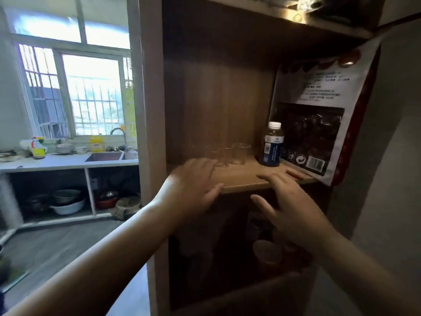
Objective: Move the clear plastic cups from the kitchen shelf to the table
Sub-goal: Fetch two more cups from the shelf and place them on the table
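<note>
Several clear plastic cups (230, 153) stand close together on the middle board of a brown wooden shelf (246, 181), faint against the dark back panel. My left hand (193, 185) is stretched out flat with fingers apart, its fingertips just in front of the leftmost cups, holding nothing. My right hand (287, 201) hovers open at the shelf's front edge, lower and to the right of the cups, also empty. Whether the left fingertips touch a cup is blurred.
A dark bottle with a white cap (272, 145) stands right of the cups, beside a large red and white food bag (319, 119). Jars sit in the dim compartment below (266, 254). At left are a counter with a sink (104, 157) and a window.
</note>
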